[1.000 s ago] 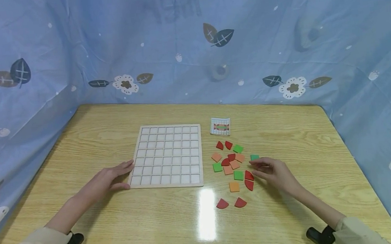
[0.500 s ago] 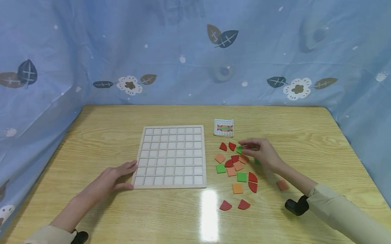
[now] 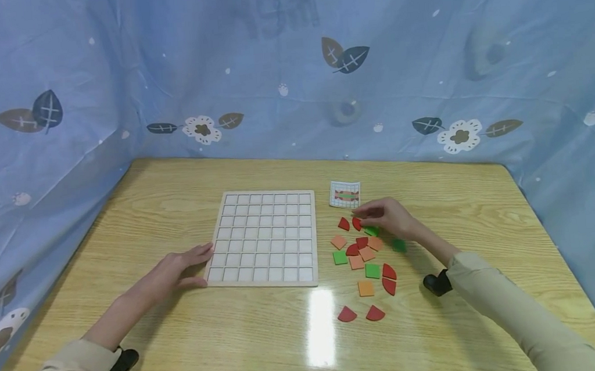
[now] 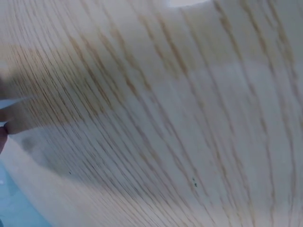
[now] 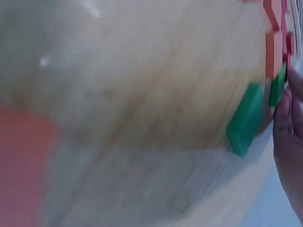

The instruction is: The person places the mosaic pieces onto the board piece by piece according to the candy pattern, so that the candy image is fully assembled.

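Observation:
In the head view, my left hand (image 3: 170,273) rests at the left edge of a pale wooden grid board (image 3: 274,285), fingertips and thumb touching its frame. The board's square cells hold no tiles. My right hand (image 3: 391,219) is over the far end of a loose group of flat tiles, its thumb and forefinger pinching a red quarter-circle tile (image 3: 357,224). Close under that hand lies a green square tile (image 3: 372,232). Another red quarter-circle (image 3: 343,224) lies just left of it. In the right wrist view, the fingertips are at the far right beside a dark green tile (image 5: 246,118).
A small printed pattern card (image 3: 345,194) lies behind the tiles. Orange squares such as this orange tile (image 3: 365,288), green squares and several red quarter-circles are spread right of the board. Blue patterned cloth (image 3: 279,82) hangs around the wooden table (image 3: 236,341).
My right hand has moved away from the dark green tile, past the light green square, forward and left to the red quarter-circle. My left hand has stayed at the board's edge.

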Motion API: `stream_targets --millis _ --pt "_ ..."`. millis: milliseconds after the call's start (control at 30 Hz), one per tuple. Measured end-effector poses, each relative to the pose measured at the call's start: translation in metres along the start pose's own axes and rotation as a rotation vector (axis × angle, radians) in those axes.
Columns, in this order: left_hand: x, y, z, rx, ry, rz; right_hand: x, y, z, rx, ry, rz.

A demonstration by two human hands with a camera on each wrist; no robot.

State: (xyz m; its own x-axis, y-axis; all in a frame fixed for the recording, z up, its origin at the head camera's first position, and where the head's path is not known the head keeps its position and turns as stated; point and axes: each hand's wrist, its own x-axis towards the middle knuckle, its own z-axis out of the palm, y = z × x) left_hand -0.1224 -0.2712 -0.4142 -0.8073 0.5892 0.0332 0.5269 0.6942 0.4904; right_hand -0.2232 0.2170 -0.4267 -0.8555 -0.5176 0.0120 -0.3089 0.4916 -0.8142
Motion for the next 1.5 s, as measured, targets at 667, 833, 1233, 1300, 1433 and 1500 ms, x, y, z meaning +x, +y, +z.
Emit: stream_targets --millis 667,833,1233,1300,1433,1500 --pt "0.000 -0.001 0.001 0.000 0.015 0.005 0.009 0.006 -0.012 0.001 -0.173 -0.025" --pt "-0.001 0.000 0.000 -0.004 0.004 -0.012 0.010 0.005 -0.011 -0.067 -0.151 -0.083" --pt "0.000 -0.001 0.002 -0.013 0.016 0.003 0.008 0.006 -0.005 -0.220 -0.046 -0.133" --pt "0.000 -0.001 0.002 -0.018 0.014 -0.005 0.007 0.007 -0.004 -0.225 -0.023 -0.160" --pt "0.001 -0.002 0.002 -0.015 0.012 -0.006 0.004 0.009 -0.002 -0.199 0.024 -0.208" --pt "0.000 -0.002 0.002 -0.012 0.014 -0.001 0.002 0.009 0.001 -0.171 0.044 -0.222"
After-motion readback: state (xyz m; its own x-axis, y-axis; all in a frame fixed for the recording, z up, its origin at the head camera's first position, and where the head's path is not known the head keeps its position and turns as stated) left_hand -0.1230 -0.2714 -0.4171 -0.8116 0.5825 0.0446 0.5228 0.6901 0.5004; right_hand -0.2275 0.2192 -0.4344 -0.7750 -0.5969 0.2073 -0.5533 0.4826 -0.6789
